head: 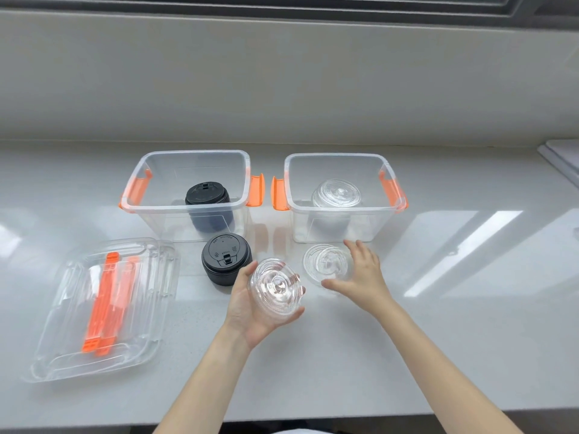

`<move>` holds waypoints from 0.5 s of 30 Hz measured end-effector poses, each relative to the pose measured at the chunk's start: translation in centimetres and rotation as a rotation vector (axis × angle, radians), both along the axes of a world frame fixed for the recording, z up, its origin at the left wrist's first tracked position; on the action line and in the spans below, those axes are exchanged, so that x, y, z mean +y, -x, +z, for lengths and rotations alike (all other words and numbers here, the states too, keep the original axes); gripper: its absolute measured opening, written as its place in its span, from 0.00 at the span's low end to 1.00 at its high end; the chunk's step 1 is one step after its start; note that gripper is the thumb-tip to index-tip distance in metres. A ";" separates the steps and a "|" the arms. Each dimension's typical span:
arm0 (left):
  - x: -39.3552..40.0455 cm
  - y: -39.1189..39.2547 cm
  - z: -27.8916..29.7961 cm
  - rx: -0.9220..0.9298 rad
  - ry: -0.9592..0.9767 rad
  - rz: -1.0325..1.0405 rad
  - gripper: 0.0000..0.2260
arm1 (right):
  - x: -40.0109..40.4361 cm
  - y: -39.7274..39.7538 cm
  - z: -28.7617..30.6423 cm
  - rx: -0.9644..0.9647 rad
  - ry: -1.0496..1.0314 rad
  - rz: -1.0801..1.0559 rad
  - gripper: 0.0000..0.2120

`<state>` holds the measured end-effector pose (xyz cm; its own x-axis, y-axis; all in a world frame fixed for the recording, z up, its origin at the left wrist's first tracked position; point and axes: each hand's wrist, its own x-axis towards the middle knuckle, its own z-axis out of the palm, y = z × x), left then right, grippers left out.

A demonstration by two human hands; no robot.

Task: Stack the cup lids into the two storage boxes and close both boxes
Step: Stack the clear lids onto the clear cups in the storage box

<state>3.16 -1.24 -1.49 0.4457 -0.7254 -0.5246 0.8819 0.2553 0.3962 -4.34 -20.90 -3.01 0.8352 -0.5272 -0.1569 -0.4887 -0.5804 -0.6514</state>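
Two clear storage boxes with orange latches stand open on the white counter. The left box (147, 195) holds a stack of black lids (209, 211); the right box (369, 227) holds a stack of clear lids (336, 192). A second black lid stack (224, 258) stands in front of the left box. My left hand (250, 308) holds a small stack of clear lids (275, 286) just above the counter. My right hand (360, 274) is spread over another clear lid stack (326, 261) on the counter, thumb and fingers at its right rim, grip not closed.
Two clear box covers (62, 346) with orange handles lie stacked at the front left. A wall rises behind the boxes. A white object (560, 155) sits at the far right edge. The counter's front edge runs along the bottom.
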 end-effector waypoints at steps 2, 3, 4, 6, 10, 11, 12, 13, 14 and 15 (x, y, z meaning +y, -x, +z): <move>0.1 0.1 -0.1 0.002 0.001 0.008 0.19 | -0.1 -0.2 -0.7 0.098 0.022 0.014 0.50; 0.1 0.1 -0.1 0.005 0.001 0.008 0.19 | -0.1 -0.3 -0.9 0.111 0.026 0.017 0.51; 0.2 0.1 -0.1 0.010 0.001 0.009 0.19 | -0.1 -0.4 -0.9 0.098 0.023 0.011 0.49; 0.2 0.2 -0.2 0.026 -0.005 0.015 0.20 | 0.2 -0.2 -0.2 -0.008 0.009 0.000 0.45; 0.1 0.2 0.0 0.051 0.027 0.025 0.22 | 2.3 0.0 3.4 -0.265 -0.094 0.154 0.38; 0.0 0.1 0.0 0.061 0.043 0.022 0.22 | 3.0 0.0 4.4 -0.278 -0.125 0.217 0.38; -0.2 0.1 0.0 0.076 0.063 0.021 0.23 | 3.7 -0.1 5.0 -0.277 -0.142 0.277 0.37; -0.4 0.2 0.0 0.096 0.086 0.015 0.24 | 4.3 -0.2 5.4 -0.267 -0.151 0.331 0.37; -0.5 0.2 0.1 0.118 0.103 0.008 0.26 | 4.7 -0.3 5.6 -0.251 -0.153 0.372 0.37; -0.7 0.1 0.3 0.132 0.115 -0.001 0.28 | 5.0 -0.3 5.6 -0.232 -0.145 0.402 0.38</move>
